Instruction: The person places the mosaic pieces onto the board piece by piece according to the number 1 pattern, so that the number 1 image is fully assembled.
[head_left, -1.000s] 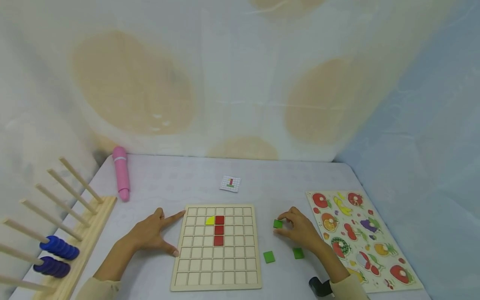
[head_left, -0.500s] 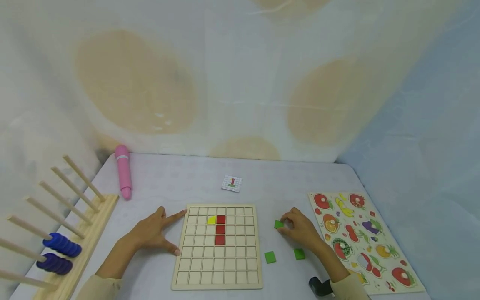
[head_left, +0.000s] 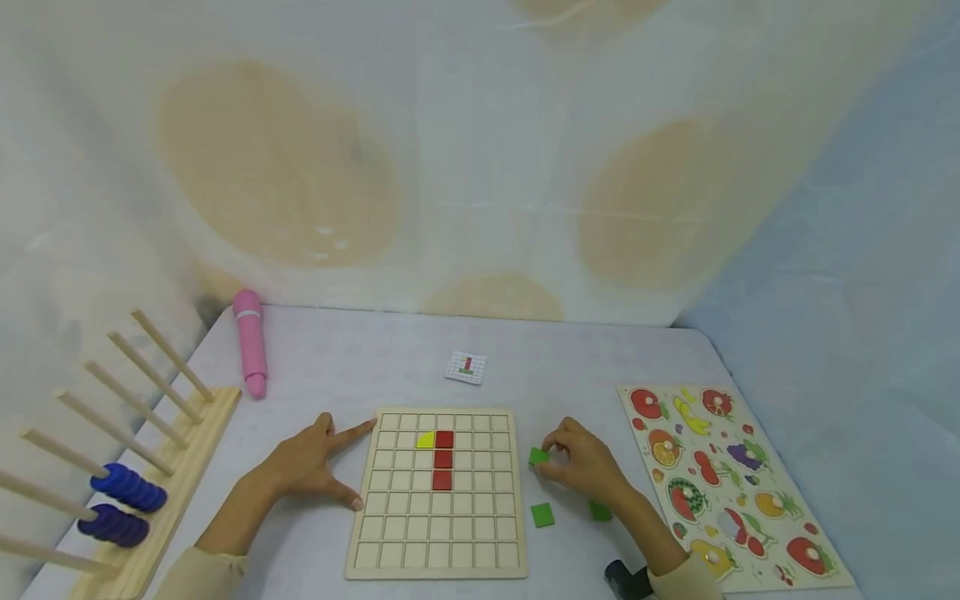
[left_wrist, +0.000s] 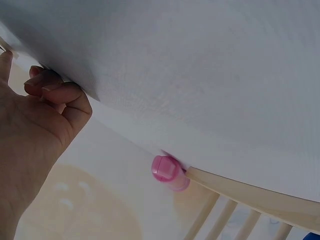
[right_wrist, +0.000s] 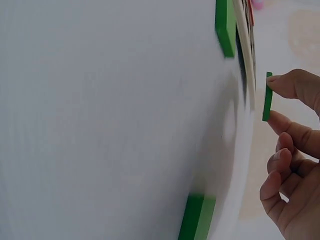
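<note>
Between thumb and index finger, my right hand (head_left: 588, 465) pinches a small green square tile (right_wrist: 268, 97) by its edges, held off the table just right of the wooden grid board (head_left: 461, 557). Two more green tiles lie below that hand: one tile (head_left: 542, 515) beside the board, the other tile (head_left: 600, 510) partly behind the wrist. My left hand (head_left: 303, 462) touches the board's left edge with thumb and index finger spread; its other fingers are loosely bent in the left wrist view. Three red tiles (head_left: 443, 459) form a column on the grid, with a yellow piece (head_left: 426, 440) beside the top one.
A small printed pattern card (head_left: 467, 367) lies behind the board. At left stands a peg rack (head_left: 187, 450) with blue rings, and a pink cylinder (head_left: 251, 342) behind it. A fruit puzzle board (head_left: 720, 483) is at right, a black object (head_left: 628, 581) near the right sleeve.
My right hand has moved left toward the board, carrying the green tile. My left hand stays at the board's edge. The whole head view has shifted slightly.
</note>
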